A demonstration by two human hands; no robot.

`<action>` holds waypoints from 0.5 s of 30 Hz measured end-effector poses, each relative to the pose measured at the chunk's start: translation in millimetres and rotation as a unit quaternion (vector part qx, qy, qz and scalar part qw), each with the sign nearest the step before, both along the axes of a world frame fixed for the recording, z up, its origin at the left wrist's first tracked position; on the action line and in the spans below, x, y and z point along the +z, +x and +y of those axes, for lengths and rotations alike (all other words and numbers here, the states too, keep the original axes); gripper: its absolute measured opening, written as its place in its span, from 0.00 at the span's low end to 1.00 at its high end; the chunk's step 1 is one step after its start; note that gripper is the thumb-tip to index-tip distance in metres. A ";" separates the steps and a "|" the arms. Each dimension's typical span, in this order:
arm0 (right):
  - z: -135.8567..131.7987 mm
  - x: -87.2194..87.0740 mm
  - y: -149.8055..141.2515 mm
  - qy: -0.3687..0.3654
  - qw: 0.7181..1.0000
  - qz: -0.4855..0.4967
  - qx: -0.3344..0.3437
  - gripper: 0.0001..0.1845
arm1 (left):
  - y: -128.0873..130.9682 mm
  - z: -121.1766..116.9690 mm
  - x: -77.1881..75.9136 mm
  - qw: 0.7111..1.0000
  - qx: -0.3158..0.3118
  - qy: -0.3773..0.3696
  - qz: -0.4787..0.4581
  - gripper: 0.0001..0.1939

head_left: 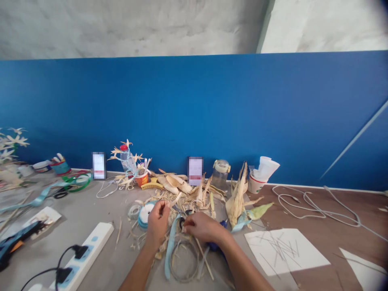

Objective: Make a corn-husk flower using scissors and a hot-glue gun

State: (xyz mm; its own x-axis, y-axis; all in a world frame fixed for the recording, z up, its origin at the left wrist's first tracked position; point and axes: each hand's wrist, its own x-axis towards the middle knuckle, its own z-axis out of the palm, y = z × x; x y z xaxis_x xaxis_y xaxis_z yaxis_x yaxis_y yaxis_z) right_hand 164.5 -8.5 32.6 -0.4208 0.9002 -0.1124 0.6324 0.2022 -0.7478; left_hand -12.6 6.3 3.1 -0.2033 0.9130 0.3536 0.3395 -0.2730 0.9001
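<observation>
My left hand (159,220) is closed in a pinch on a pale corn husk strip (176,200), which points up and to the right. My right hand (201,226) has its fingers curled at the black handles of a pair of scissors (182,222); the blades point toward my left hand. Beside my left hand sits a blue-and-white ribbon spool (145,214). Below the hands, a light blue ribbon (170,250) lies next to a coil of thin wire (184,262). Husk scraps (200,206) are scattered behind and under both hands.
A power strip (87,254) with black plugs lies front left. White paper (285,250) holding several thin sticks is on the right, with a white cable (315,206) behind. Along the blue partition (194,109) stand phones (195,170), a jar (221,173) and paper cups (257,182).
</observation>
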 end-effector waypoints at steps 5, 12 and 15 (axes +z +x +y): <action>-6.0 13.0 -1.7 0.017 0.990 -0.139 0.014 0.11 | -0.7 -0.2 0.0 1.000 0.000 -0.002 0.009 0.11; -5.5 18.6 0.5 0.019 0.972 -0.226 -0.056 0.15 | -2.1 2.1 -4.0 1.000 0.004 -0.005 0.017 0.12; -4.5 18.0 2.6 0.029 0.974 -0.218 -0.064 0.16 | -1.8 1.4 -3.5 1.000 0.003 -0.007 0.015 0.11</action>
State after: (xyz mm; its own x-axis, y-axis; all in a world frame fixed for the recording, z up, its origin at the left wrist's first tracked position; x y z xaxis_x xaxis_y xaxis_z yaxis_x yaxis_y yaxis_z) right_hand 167.2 -13.0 50.6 -0.2292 0.9522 -0.2021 0.9095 0.1355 -0.3929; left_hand -14.4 7.7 -0.4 -0.1975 0.9172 0.3461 0.3681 -0.2578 0.8933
